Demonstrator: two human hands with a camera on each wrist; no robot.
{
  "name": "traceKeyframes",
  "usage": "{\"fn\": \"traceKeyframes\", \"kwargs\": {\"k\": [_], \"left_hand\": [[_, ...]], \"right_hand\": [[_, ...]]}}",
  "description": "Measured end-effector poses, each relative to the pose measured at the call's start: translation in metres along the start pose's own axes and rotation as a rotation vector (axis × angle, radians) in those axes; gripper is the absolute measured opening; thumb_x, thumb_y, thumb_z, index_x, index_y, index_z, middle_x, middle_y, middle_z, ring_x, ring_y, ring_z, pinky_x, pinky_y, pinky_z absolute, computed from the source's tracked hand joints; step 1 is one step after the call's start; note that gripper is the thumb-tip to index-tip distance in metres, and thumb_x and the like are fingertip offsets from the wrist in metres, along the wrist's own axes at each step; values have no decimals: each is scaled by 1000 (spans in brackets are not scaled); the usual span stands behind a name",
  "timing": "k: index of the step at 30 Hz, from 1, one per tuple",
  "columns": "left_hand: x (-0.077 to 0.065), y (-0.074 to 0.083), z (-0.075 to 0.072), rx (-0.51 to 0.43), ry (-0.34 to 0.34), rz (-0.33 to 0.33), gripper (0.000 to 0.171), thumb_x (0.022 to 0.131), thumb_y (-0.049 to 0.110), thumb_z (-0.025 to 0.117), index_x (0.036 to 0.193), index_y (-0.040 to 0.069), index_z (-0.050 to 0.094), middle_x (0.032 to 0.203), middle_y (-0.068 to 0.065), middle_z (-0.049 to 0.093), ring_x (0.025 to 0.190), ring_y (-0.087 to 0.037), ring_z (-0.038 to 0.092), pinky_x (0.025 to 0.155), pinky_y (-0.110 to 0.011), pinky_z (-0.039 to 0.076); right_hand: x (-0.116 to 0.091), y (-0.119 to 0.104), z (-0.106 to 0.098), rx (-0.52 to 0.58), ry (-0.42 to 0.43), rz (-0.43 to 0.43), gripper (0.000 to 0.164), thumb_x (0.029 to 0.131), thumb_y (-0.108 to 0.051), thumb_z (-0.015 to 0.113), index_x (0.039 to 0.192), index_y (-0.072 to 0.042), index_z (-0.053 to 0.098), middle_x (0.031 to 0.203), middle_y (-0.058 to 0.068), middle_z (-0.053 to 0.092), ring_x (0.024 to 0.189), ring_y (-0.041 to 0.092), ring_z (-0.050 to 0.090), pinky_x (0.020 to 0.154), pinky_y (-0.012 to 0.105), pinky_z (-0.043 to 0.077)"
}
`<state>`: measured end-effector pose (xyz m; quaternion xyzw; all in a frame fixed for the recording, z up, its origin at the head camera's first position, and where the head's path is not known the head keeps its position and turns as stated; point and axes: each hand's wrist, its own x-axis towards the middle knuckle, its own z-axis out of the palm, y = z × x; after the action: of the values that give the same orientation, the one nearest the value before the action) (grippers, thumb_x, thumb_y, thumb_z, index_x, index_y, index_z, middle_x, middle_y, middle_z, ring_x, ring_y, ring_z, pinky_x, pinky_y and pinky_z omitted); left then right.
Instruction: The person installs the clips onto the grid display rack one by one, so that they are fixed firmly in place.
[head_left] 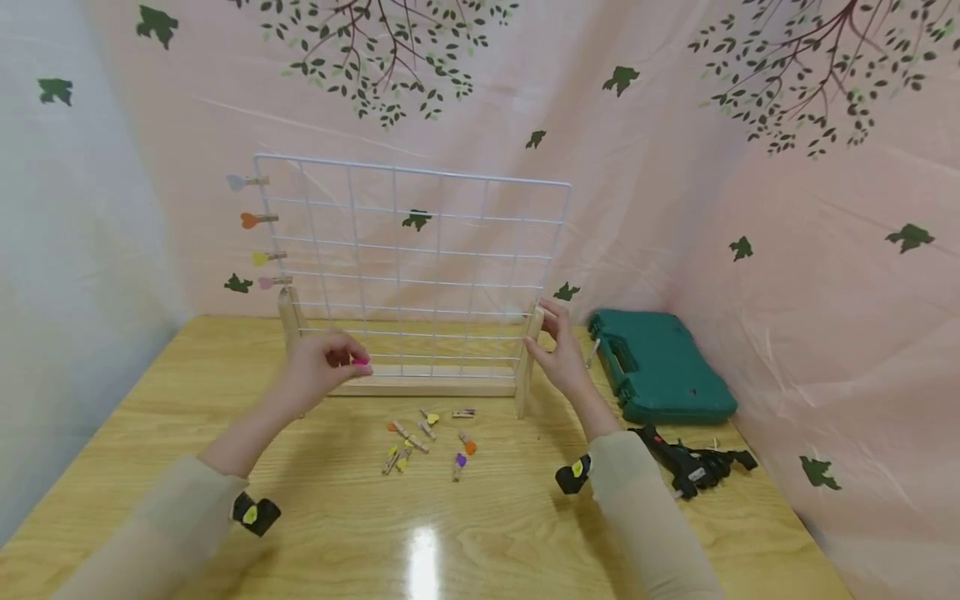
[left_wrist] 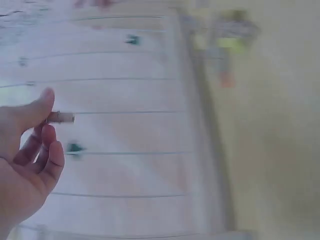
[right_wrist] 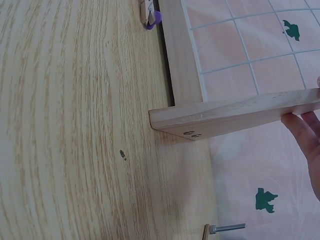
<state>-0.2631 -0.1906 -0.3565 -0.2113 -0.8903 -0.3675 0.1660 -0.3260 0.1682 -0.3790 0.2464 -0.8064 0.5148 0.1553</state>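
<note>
My left hand (head_left: pixel 324 364) pinches a small wooden clothespin (left_wrist: pixel 63 117) between thumb and fingertips, in front of the lower left of a white wire grid (head_left: pixel 395 250). A bit of bright pink (head_left: pixel 362 362) shows at those fingertips in the head view. The grid stands upright in a wooden stand (head_left: pixel 442 387). With thumb and fingers, my right hand (head_left: pixel 558 346) holds the stand's right post (right_wrist: pixel 240 114) near its top. Several heart clothespins, among them an orange one (head_left: pixel 257 220), are clipped along the grid's left edge. Loose clothespins (head_left: pixel 411 437) lie on the table before the stand.
A green plastic case (head_left: pixel 667 367) lies at the table's right side, with a black glue gun (head_left: pixel 693 467) in front of it. A bolt (right_wrist: pixel 227 228) sticks out beside the case. Pink cloth (head_left: pixel 825 333) with leaf prints hangs behind and along the right.
</note>
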Motion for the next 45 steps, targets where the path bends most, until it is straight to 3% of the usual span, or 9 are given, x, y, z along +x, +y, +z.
{"fn": "traceKeyframes", "kwargs": {"k": [6,13,17,22,30,34,37,41,45], "left_hand": [[30,31,-54,-46,238,95,7,73,10,71,80,8,71,81,1,65,65,1,57,56,-9,46],[68,61,-122,-98,485,-37,23,72,23,73,88,8,70,71,19,62,53,-6,43,42,-13,32],[91,71,-151,-227,595,-88,25,66,25,75,84,8,71,73,15,65,65,-4,45,63,-7,38],[113,71,-169,-293,596,-191,27,64,28,75,84,10,72,73,13,64,96,-1,47,101,-15,28],[131,67,-175,-194,518,-275,36,62,37,73,90,13,71,75,18,61,88,1,41,82,-18,29],[131,66,-173,-186,474,-283,35,64,35,74,91,12,70,79,17,61,82,-1,42,56,-15,33],[131,65,-171,-187,453,-283,35,66,34,73,93,13,69,83,17,61,97,-4,47,68,-9,43],[129,63,-168,-136,438,-265,39,68,39,69,99,16,68,84,17,59,98,-2,44,92,-10,31],[123,67,-164,-44,452,-222,38,72,42,67,104,23,66,85,17,54,77,-2,34,66,-20,28]], "right_hand": [[0,0,0,-3,2,-20,59,85,-2,57,134,-6,23,124,25,45,112,35,46,72,42,53],[0,2,1,-2,3,-31,59,85,-2,56,134,-5,23,124,26,44,113,36,45,72,45,53],[0,2,1,-6,2,-39,58,85,-1,56,133,-4,23,124,25,44,112,36,46,70,43,53],[-1,2,0,-6,6,-45,58,85,0,57,133,-5,24,124,25,45,112,36,46,70,42,54],[-1,1,0,23,6,-25,60,84,0,57,134,-3,24,123,23,46,112,34,46,69,38,54],[-1,1,0,25,4,-15,60,84,-1,57,134,-3,24,124,22,46,112,33,46,69,37,54],[-1,1,0,22,3,-15,59,84,-1,57,134,-4,24,124,23,46,113,33,46,70,41,54],[-1,2,0,25,4,-25,59,84,0,57,133,-5,24,123,25,45,113,34,46,71,45,53],[0,4,-1,22,4,-24,59,84,-1,57,133,-7,25,124,25,45,113,33,46,70,42,54]]}}
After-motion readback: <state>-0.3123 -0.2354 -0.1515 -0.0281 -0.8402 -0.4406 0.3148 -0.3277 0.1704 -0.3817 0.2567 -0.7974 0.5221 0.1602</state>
